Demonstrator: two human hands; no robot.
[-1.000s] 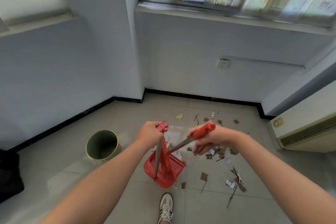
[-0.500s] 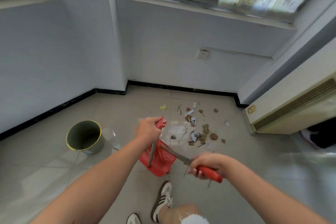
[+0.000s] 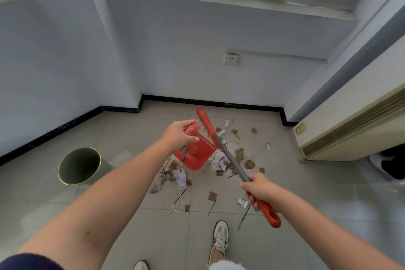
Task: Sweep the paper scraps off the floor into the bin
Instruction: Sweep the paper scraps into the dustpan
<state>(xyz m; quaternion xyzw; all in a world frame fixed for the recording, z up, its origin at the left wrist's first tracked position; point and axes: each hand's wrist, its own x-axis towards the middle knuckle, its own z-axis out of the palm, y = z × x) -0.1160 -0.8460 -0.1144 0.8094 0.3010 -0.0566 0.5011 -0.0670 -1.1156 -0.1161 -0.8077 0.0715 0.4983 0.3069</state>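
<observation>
My left hand (image 3: pixel 178 136) grips the top of a red dustpan's handle; the dustpan (image 3: pixel 196 153) hangs in the air above the floor. My right hand (image 3: pixel 262 190) holds a broom (image 3: pixel 232 162) by its red grip, its metal shaft slanting up to the red head (image 3: pixel 206 124) beside the dustpan. White and brown paper scraps (image 3: pixel 179 176) lie scattered on the tiled floor under and around both tools. A round bin (image 3: pixel 79 165) with a yellow rim stands open on the floor to the left, apart from the scraps.
A cream floor-standing unit (image 3: pixel 355 127) fills the right side. Walls with black skirting (image 3: pixel 210 102) close the corner ahead. My shoe (image 3: pixel 220 239) stands on the tiles just behind the scraps. A dark object (image 3: pixel 392 164) lies by the unit at far right.
My right hand has swung the broom so its red head now points up and away next to the dustpan. The view has tilted, and the dustpan has lifted and turned.
</observation>
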